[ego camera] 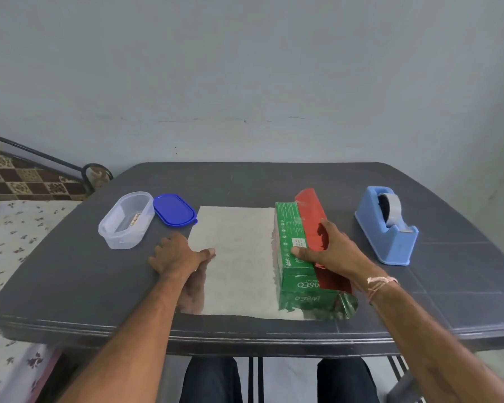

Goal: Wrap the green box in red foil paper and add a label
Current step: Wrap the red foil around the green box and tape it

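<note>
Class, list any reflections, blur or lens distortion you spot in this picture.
Head view: the foil paper mirrors the wrist of the left hand and the green box; the table edge bows from the wide lens; the right forearm is blurred.

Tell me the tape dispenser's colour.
Light blue; the tape dispenser shows best in the head view.
</note>
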A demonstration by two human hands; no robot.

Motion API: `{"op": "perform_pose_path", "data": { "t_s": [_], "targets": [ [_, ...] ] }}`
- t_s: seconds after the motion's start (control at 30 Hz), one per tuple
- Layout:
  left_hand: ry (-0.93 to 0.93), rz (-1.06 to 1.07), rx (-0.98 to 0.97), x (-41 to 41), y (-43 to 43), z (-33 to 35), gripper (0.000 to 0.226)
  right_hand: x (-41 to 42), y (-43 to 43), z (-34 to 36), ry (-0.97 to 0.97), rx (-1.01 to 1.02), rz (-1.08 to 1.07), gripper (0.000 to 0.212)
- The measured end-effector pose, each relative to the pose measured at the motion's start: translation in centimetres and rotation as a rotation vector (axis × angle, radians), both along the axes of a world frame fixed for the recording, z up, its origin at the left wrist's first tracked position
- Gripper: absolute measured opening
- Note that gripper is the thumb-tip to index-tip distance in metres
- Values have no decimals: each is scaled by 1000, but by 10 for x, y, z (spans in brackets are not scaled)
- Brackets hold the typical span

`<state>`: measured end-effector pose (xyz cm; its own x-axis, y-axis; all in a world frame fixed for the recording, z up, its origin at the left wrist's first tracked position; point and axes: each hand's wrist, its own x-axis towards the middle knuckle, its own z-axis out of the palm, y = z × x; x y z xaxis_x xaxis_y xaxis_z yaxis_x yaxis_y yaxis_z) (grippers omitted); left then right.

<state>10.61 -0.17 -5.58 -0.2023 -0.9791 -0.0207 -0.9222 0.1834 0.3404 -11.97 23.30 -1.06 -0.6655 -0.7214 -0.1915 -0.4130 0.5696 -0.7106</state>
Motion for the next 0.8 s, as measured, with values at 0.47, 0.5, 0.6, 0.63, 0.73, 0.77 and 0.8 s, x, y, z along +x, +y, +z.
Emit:
{"op": "perform_pose_path", "data": {
  "t_s": [0.47, 0.5, 0.6, 0.63, 0.73, 0.77, 0.8],
  "targets": [
    [777, -429, 590, -88, 81, 37, 46, 2, 2, -2, -32, -85, -18, 134],
    [780, -429, 619, -95, 85, 38, 44, 4, 2, -1, -40, -125, -8, 122],
    [814, -382, 704, -106, 85, 35, 51, 6, 3, 2, -92, -193, -3, 90],
    [839, -376, 723, -106, 83, 34, 50, 6, 3, 2, -150, -220, -6, 85],
    [876, -350, 786, -98, 77, 31, 44, 8, 6, 6, -358, -386, -4, 69],
    [902, -332, 823, -94, 76, 30, 44, 8, 7, 9, -401, -410, 3, 65],
    [931, -313, 851, -91, 73, 28, 45, 9, 8, 12, -427, -423, 7, 65]
  ]
}}
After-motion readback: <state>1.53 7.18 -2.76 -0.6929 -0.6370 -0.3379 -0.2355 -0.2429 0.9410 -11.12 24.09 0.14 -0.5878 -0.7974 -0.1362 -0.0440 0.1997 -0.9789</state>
